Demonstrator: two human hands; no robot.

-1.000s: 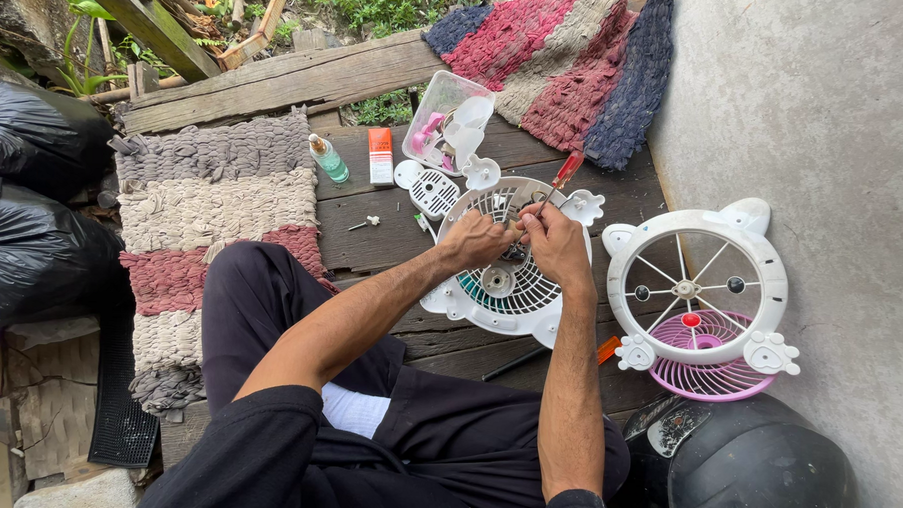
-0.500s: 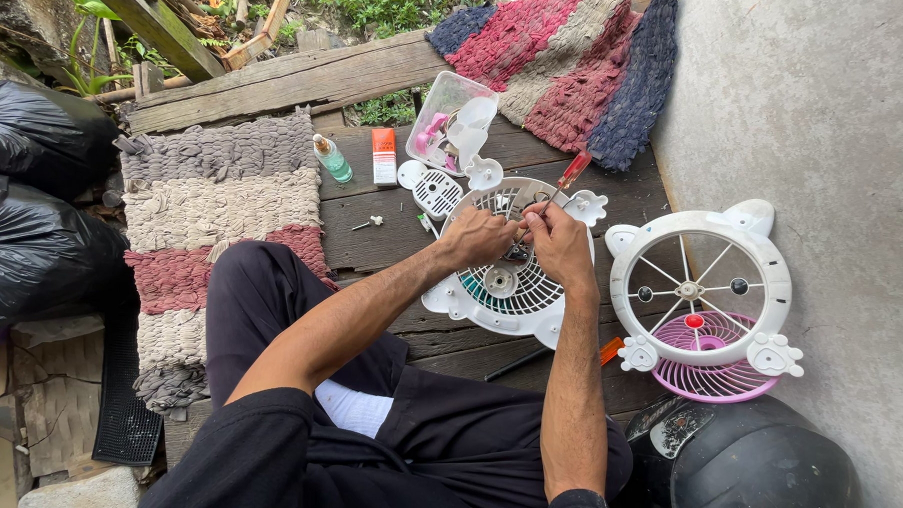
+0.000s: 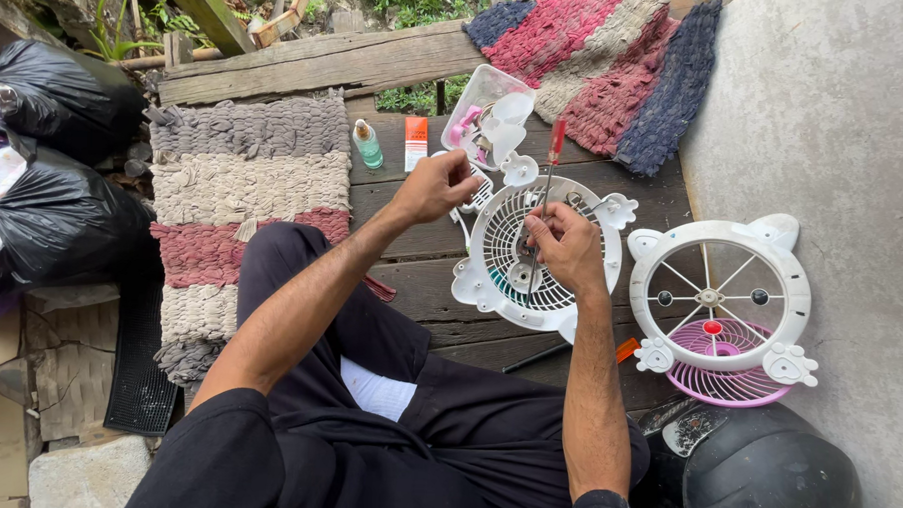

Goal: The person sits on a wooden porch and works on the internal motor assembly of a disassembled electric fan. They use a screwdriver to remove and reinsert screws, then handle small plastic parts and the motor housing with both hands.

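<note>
1. Dark wooden planks [image 3: 411, 273] form the work surface, outdoors, with a grey concrete wall [image 3: 836, 127] on the right.
2. A white fan grille [image 3: 531, 257] lies flat on the planks, between the hands.
3. The right hand [image 3: 567, 248] is closed around a red-handled screwdriver [image 3: 546, 177], tip down on the grille.
4. The left hand [image 3: 436, 186] is loosely curled at the grille's upper left edge; whether it holds anything, I cannot tell.
5. Woven rugs [image 3: 244, 177], black bags [image 3: 53, 210] and a second fan frame [image 3: 720, 293] lie around.
</note>
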